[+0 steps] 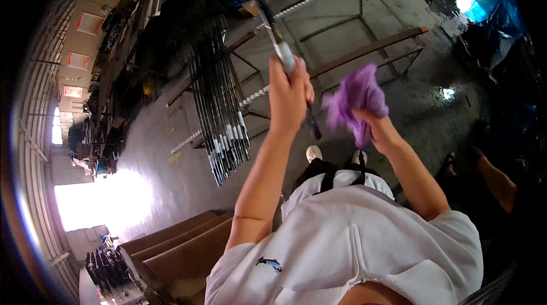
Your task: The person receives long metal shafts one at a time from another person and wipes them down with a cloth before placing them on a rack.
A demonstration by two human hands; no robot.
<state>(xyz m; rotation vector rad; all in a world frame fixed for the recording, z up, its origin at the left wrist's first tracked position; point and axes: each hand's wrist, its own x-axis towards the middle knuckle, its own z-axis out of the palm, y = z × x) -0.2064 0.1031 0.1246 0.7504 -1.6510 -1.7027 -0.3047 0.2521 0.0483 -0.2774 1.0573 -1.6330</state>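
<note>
A long dark rod [264, 11] with a pale white section slants through my left hand [289, 97], which is closed around it. The rod's lower end sticks out below my fist, and its upper end runs off beyond the top edge. My right hand [373, 125] grips a crumpled purple cloth [359, 94], which hides most of my fingers. The cloth is held to the right of the rod, apart from it, and looks slightly blurred. Left of my left hand, several similar dark rods [219, 100] with white bands lie side by side across a metal rack.
The rack's bars include a white wrapped bar [325, 3] and a brown bar [370, 48]. Brown padded panels [182, 248] stand at lower left. Blue plastic sheeting [496, 14] lies at far right. Another person's arm [496, 182] shows at the right edge. Dark stacked material lines the left wall.
</note>
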